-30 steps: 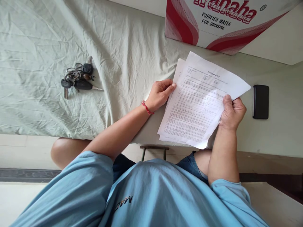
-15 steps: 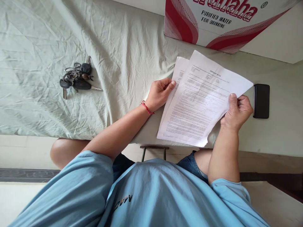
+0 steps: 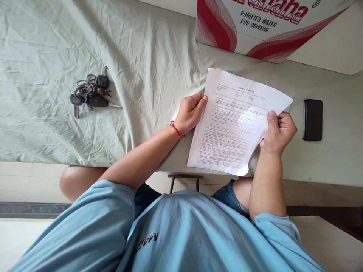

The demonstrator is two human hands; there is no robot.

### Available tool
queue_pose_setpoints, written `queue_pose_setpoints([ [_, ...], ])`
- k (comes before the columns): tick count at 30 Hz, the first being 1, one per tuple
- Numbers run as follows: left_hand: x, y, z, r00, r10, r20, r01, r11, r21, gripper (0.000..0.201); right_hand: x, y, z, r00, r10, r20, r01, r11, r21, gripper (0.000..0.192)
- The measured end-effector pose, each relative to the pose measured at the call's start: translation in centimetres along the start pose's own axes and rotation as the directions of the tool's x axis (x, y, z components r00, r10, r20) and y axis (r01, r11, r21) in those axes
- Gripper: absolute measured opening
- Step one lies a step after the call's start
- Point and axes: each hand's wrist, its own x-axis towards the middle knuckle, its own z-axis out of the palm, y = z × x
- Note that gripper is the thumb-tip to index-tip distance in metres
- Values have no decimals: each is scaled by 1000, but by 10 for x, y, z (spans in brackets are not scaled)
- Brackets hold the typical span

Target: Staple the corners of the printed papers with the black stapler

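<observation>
A small stack of printed paper sheets (image 3: 229, 124), headed "Overleaf Notes", is held tilted above the cloth-covered surface. My left hand (image 3: 191, 110) pinches its left edge, thumb on top, with a red string bracelet at the wrist. On the right edge, my right hand (image 3: 278, 130) grips the paper with the thumb over the front; its fingers behind the sheets are partly hidden. The top sheet lies almost flush over those beneath, whose edges peek out at the left. The lower right corner looks crumpled.
A bunch of keys (image 3: 92, 92) lies on the pale green cloth (image 3: 153, 68) to the left. Right of the papers is a black phone (image 3: 313, 120). A red and white water carton (image 3: 263, 32) stands at the back. A stool (image 3: 184, 176) shows below the front edge.
My right hand has moved left and slightly up, bringing the top sheet back over the sheets below, which were fanned out before. My left hand has barely shifted.
</observation>
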Motion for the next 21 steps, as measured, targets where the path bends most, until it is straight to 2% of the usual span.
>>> queue_pose_setpoints([
  [5, 0, 5, 2, 995, -30, -93, 32, 999, 23, 79, -2, -6, 5, 1000, 10, -5, -10, 1000, -18, 54],
  [9, -1, 5, 4, 989, -76, -125, 79, 997, 20, 75, -1, -10, 4, 999, 33, 0, -33, 997, -70, 61],
  [14, -2, -5, 5, 984, -31, -176, 43, 997, 63, 73, 1, -11, 1, 1000, 23, 6, -22, 995, -97, 70],
  [21, -10, 1, 8, 985, -41, -169, 50, 998, 46, 67, 1, -5, 0, 999, 31, 26, -29, 997, -74, 67],
])
